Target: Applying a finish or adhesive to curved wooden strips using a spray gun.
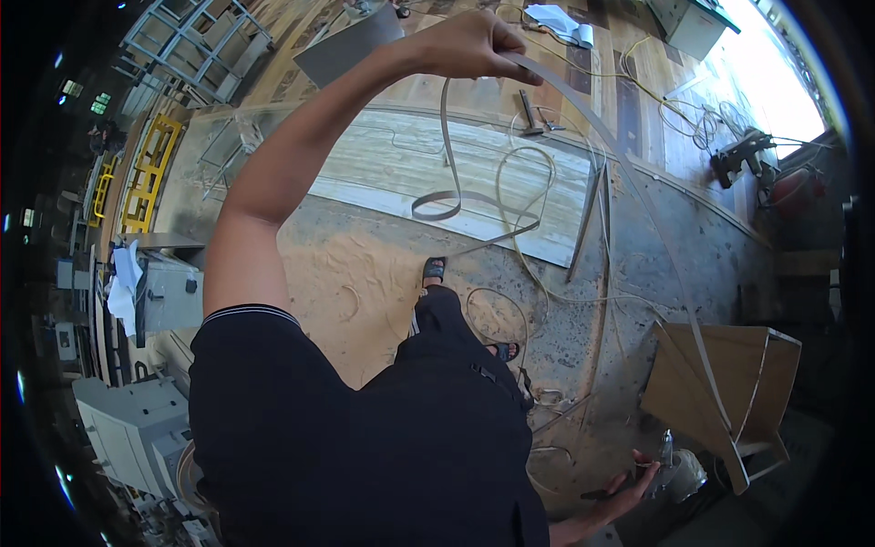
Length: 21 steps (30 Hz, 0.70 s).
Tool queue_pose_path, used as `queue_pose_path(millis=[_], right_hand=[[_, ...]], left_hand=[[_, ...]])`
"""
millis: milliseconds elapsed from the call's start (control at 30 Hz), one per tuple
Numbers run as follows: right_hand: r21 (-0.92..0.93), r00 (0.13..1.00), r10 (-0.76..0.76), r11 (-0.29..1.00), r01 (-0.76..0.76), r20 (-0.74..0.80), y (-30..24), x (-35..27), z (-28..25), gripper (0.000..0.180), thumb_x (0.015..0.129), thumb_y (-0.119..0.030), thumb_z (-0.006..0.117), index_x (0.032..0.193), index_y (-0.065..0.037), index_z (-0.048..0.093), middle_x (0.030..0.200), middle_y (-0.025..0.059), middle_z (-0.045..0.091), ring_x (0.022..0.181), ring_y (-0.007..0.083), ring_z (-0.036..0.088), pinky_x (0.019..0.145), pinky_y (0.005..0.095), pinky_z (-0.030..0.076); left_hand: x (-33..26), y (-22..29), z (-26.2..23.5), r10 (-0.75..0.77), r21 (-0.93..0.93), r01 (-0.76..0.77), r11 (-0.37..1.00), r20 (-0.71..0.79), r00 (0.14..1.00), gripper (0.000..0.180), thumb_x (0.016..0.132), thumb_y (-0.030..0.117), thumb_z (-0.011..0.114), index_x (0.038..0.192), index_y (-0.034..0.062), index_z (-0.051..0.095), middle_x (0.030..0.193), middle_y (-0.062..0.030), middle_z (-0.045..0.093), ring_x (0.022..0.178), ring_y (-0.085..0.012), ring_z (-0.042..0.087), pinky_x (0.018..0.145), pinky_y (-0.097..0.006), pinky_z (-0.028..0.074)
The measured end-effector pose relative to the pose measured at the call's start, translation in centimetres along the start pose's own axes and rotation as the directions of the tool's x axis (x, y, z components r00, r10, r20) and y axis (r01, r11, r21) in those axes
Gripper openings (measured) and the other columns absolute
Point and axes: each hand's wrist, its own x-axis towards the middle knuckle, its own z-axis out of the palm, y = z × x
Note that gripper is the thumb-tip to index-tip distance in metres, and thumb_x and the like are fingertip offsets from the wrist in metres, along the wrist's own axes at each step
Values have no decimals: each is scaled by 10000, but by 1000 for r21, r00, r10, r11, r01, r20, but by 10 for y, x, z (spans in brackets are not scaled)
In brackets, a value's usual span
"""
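Observation:
At the top middle my left hand (478,47) is raised with its fingers closed on a long, thin grey edging strip (629,164). One length of the strip hangs from the hand and curls in a loop near the floor. The other length arcs right and down to a brown wooden box-like piece (711,378) at the lower right. Down there my right hand (629,488) is closed on what looks like a spray gun (668,451), a silvery metal tool with a pale cup. Part of its grip is hidden by the fingers.
A pale board (365,173) lies ahead on the floor, with sawdust (337,283) nearer. A hammer-like tool (529,114), a yellowish hose (524,246) and loose cables (702,128) lie about. Yellow frames (150,173) and grey machine cabinets (137,419) stand left.

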Motion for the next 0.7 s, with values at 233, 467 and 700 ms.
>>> queue_pose_path(millis=[233, 467, 700], right_hand=[[285, 992, -122, 950, 129, -40, -33, -61, 97, 543, 1159, -357, 497, 1551, 17, 527, 1395, 216, 707, 392, 55, 325, 360, 240, 342], [273, 991, -129, 955, 119, 19, -84, -115, 264, 512, 1135, -256, 476, 1552, 40, 504, 1559, 270, 600, 372, 66, 313, 348, 230, 355], [392, 778, -264, 919, 25, 570, -111, -109, 419, 628, 1156, -338, 463, 1642, 54, 394, 1688, 283, 443, 380, 60, 428, 356, 247, 426]], left_hand=[[0, -99, 49, 91, -121, -76, 990, 122, 988, 405, 930, 464, 842, 903, 67, 762, 671, -50, 598, 626, -189, 549, 618, -374, 416], [3, -163, 108, 305, -32, -304, 952, 55, 951, 252, 995, 349, 766, 961, 103, 729, 809, -82, 700, 756, -330, 699, 682, -466, 531], [-59, -155, 169, 335, -204, -320, 925, 44, 941, 202, 971, 314, 784, 1073, 141, 760, 890, -89, 690, 838, -313, 741, 723, -450, 604]])
